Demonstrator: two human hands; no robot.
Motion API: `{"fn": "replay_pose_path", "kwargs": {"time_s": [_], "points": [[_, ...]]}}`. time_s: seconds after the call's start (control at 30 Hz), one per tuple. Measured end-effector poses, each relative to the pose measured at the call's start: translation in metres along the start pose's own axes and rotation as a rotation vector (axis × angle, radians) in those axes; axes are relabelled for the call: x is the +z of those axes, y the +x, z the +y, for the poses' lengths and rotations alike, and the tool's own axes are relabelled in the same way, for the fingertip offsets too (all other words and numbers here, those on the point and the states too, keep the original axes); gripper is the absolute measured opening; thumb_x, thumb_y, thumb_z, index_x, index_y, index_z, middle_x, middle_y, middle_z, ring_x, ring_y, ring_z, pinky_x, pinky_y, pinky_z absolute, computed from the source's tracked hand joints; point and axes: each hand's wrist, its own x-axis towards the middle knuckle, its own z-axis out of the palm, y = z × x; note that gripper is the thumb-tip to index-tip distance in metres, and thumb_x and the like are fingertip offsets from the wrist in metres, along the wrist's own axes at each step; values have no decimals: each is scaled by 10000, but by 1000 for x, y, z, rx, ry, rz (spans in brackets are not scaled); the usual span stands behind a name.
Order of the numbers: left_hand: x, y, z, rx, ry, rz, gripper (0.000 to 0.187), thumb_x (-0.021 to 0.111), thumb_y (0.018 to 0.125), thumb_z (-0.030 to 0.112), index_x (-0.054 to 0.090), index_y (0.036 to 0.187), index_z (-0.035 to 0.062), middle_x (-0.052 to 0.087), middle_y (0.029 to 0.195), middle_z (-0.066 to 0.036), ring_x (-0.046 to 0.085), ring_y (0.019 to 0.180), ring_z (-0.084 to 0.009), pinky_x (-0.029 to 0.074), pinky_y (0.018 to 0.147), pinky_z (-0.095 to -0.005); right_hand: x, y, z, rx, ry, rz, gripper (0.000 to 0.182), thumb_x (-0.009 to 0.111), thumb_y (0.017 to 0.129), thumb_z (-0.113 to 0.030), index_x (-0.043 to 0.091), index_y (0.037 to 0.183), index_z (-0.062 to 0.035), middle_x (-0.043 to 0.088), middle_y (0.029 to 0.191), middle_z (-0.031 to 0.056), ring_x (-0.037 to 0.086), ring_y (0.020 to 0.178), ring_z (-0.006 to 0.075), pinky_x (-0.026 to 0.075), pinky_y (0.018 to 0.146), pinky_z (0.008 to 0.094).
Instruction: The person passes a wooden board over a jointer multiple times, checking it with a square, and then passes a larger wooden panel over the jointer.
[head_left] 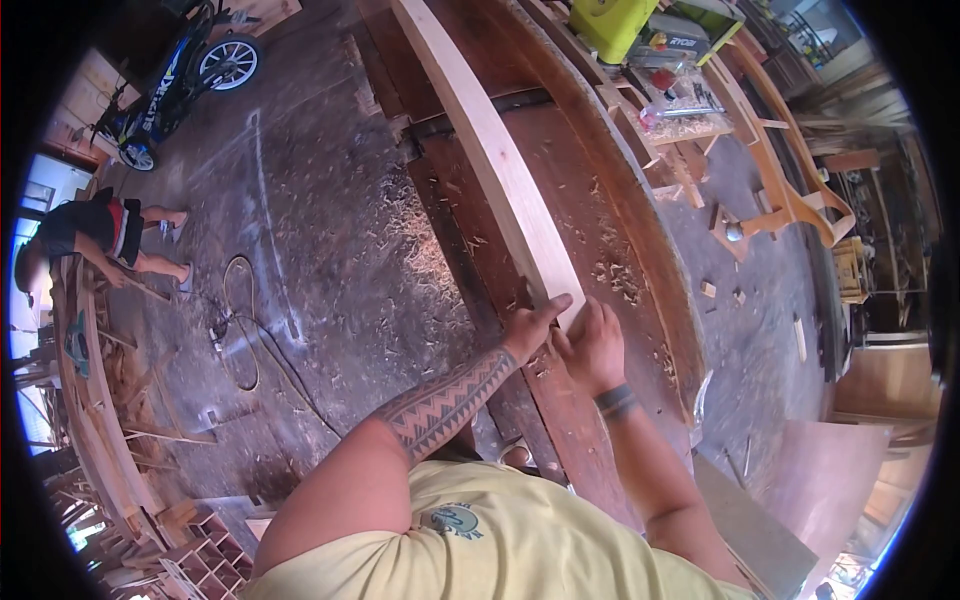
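Observation:
A long pale wooden beam (505,165) runs away from me over a reddish-brown wooden workbench (555,160), its near end between my hands. My left hand (533,328) grips the beam's left side, with the thumb laid over the top near the end. On the opposite side, my right hand (597,345) is closed around the near right corner. The undersides of the beam and some fingertips are hidden. Curled wood shavings (620,275) lie on the bench to the right of the beam.
A yellow-green Ryobi machine (615,30) stands at the upper right beside wooden frame parts (770,150). Another person (90,235) bends over timber at the left. A cable (290,365) crosses the floor, and a motorcycle (175,90) stands farther back.

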Motion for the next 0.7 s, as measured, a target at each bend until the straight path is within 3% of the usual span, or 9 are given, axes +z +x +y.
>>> {"fn": "replay_pose_path", "kwargs": {"time_s": [0.03, 0.13, 0.23, 0.33, 0.43, 0.5, 0.6, 0.7], "points": [[-1, 3, -2, 21, 12, -13, 594, 806, 934, 581, 819, 1087, 7, 758, 968, 2, 657, 793, -57, 522, 749, -229, 2, 5, -1, -3, 5, 4, 747, 836, 850, -353, 543, 1413, 41, 635, 1243, 260, 626, 1185, 454, 529, 1027, 521], [-19, 6, 9, -168, 225, -50, 551, 826, 926, 547, 818, 1012, 3, 763, 957, -8, 646, 769, -67, 522, 754, -236, 8, 20, -3, -13, 13, 20, 719, 831, 856, -351, 554, 1393, 38, 638, 1216, 253, 631, 1164, 448, 531, 1019, 518], [-32, 7, 12, -104, 209, -47, 490, 852, 919, 470, 797, 1024, -5, 752, 988, -34, 659, 840, -101, 529, 798, -246, 12, 35, -7, -29, 7, 46, 670, 824, 865, -349, 570, 1352, 36, 639, 1185, 245, 635, 1137, 444, 534, 1000, 519], [-51, 24, 4, 380, -108, -35, 536, 865, 908, 379, 727, 1215, -38, 735, 1174, -122, 672, 970, -163, 542, 884, -284, 12, 51, -17, -32, 7, 52, 613, 819, 874, -348, 582, 1294, 31, 632, 1143, 236, 636, 1108, 441, 535, 970, 526], [-91, 42, 15, 488, 359, 407, 717, 875, 889, 330, 580, 1411, -62, 665, 1368, -205, 674, 1134, -213, 550, 976, -353, 14, 68, -24, -18, 18, 39, 553, 817, 881, -348, 584, 1219, 23, 624, 1100, 226, 637, 1072, 439, 534, 944, 534], [-122, 70, 18, 495, 516, 599, 833, 887, 871, 321, 485, 1476, -87, 587, 1502, -255, 654, 1256, -275, 536, 1048, -416, 18, 81, -26, -25, 20, 59, 520, 819, 882, -347, 583, 1168, 18, 621, 1074, 221, 638, 1050, 437, 533, 932, 536], [-150, 111, 23, 512, 621, 937, 913, 898, 839, 477, 508, 1481, -42, 605, 1451, -308, 617, 1326, -457, 515, 1106, -502, 16, 102, -38, 30, 24, -26, 487, 815, 890, -349, 581, 1116, 14, 626, 1045, 215, 644, 1019, 436, 535, 920, 539], [-176, 155, 23, 262, 505, 801, 974, 936, 787, 518, 517, 1460, -49, 631, 1424, -306, 629, 1309, -471, 522, 1099, -515, 20, 119, -44, 34, 14, -28, 479, 812, 893, -348, 584, 1107, 15, 635, 1036, 216, 653, 1008, 437, 538, 912, 545]]}}
